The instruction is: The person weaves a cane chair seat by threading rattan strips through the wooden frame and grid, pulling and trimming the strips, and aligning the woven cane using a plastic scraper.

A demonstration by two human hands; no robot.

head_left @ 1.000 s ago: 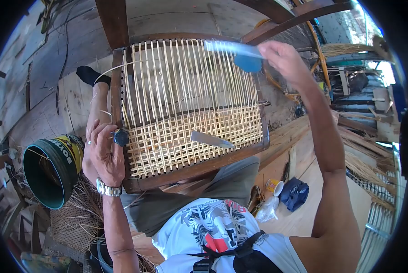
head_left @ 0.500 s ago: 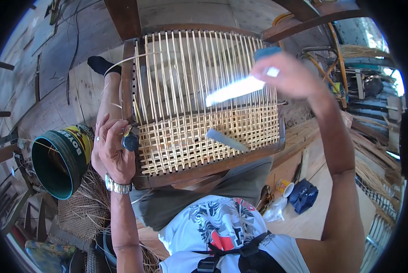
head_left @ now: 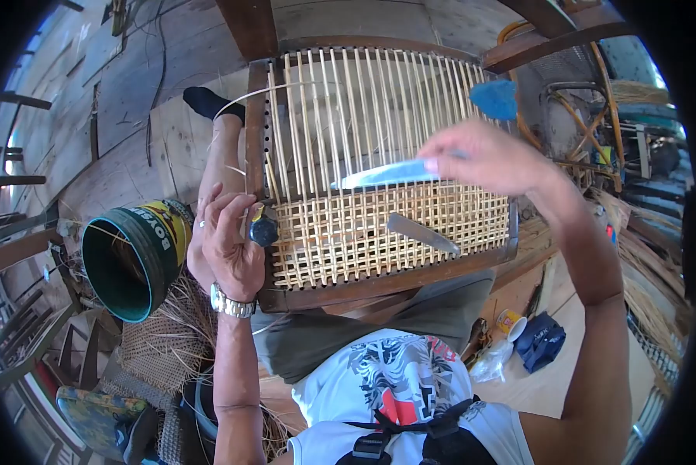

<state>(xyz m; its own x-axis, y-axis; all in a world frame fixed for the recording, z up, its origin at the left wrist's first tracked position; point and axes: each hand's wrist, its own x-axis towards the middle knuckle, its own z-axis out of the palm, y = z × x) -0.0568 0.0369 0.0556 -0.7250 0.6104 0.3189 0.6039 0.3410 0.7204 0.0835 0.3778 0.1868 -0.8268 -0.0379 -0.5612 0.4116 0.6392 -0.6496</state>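
Observation:
A dark wooden frame point(head_left: 386, 283) lies over the lap, strung with upright cane strands point(head_left: 363, 116) and woven into a grid point(head_left: 340, 240) along its near part. My right hand point(head_left: 491, 157) is closed on a flat, shiny blade-like strip point(head_left: 386, 174), which lies across the strands just above the woven part. Another flat grey strip point(head_left: 423, 234) rests on the weave. My left hand point(head_left: 234, 244) is at the frame's left edge, its fingers curled beside a dark round knob-like object point(head_left: 263, 230); its grip is partly hidden. A blue piece point(head_left: 493, 99) sits at the frame's upper right.
A green bucket point(head_left: 134, 260) lies tipped on the left, near woven matting point(head_left: 150, 341). At the lower right are a yellow-and-white cup point(head_left: 511, 324), a clear plastic bag point(head_left: 491, 363) and a dark blue pouch point(head_left: 540, 342). Chair legs point(head_left: 248, 27) rise behind the frame.
My right hand has come down and inward from the frame's upper right, bringing the shiny strip to the edge of the weave. The whole view has shifted, while my left hand stays at the frame's left edge.

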